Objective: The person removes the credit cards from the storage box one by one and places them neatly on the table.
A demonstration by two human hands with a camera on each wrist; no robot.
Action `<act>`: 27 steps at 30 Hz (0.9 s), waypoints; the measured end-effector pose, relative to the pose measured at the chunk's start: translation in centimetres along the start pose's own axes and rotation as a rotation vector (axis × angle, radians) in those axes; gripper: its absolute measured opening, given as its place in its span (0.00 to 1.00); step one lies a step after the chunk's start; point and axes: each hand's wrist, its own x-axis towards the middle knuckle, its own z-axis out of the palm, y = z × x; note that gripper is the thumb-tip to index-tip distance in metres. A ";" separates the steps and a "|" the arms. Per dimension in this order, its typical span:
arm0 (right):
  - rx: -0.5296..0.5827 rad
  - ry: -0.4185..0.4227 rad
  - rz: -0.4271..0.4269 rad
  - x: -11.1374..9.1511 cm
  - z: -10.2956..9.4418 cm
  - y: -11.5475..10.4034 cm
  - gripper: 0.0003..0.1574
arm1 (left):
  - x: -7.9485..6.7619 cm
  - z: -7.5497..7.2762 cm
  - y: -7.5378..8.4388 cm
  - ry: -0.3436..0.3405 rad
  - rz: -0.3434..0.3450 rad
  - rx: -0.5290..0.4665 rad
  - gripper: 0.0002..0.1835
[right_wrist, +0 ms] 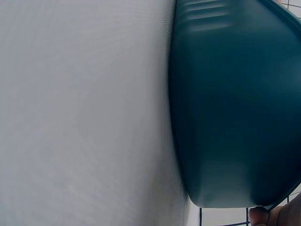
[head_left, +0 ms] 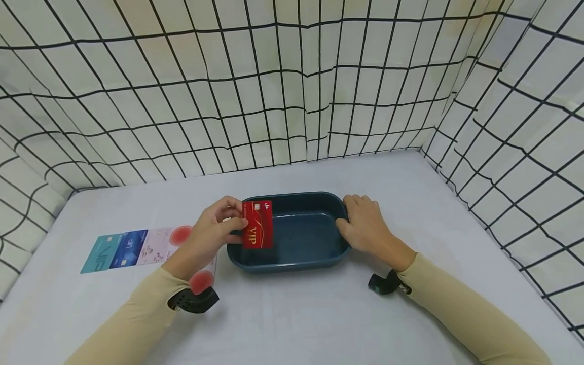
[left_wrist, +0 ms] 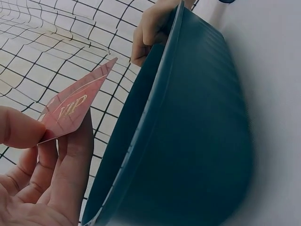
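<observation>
Between thumb and fingers, my left hand [head_left: 214, 228] pinches a red VIP card [head_left: 258, 225] by its left edge. The card is over the left part of a dark teal tray [head_left: 310, 233], and the left wrist view shows the card [left_wrist: 73, 106] raised above the rim. At the tray's right end, my right hand [head_left: 367, 223] grips the rim, thumb on the inner side. Left of the tray lie a teal VIP card [head_left: 101, 253], a blue card [head_left: 129, 248] and a pink patterned card [head_left: 155, 246], side by side, the pink one partly hidden by the left arm.
A white cloth [head_left: 296, 314] covers the table. White walls with a black grid [head_left: 255, 101] stand behind the table and along both sides. Each wrist carries a black camera mount [head_left: 193, 300]. A red round patch [head_left: 201, 282] shows beside the left wrist.
</observation>
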 end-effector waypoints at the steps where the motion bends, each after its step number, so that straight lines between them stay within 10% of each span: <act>1: 0.001 0.001 -0.002 0.0 0.0 0.0 0.13 | -0.1 -0.1 -0.1 0.000 -0.002 -0.003 0.14; 27: -0.004 -0.017 0.010 0.1 0.0 -0.1 0.09 | -3.7 -5.2 -2.9 0.039 0.015 -0.003 0.13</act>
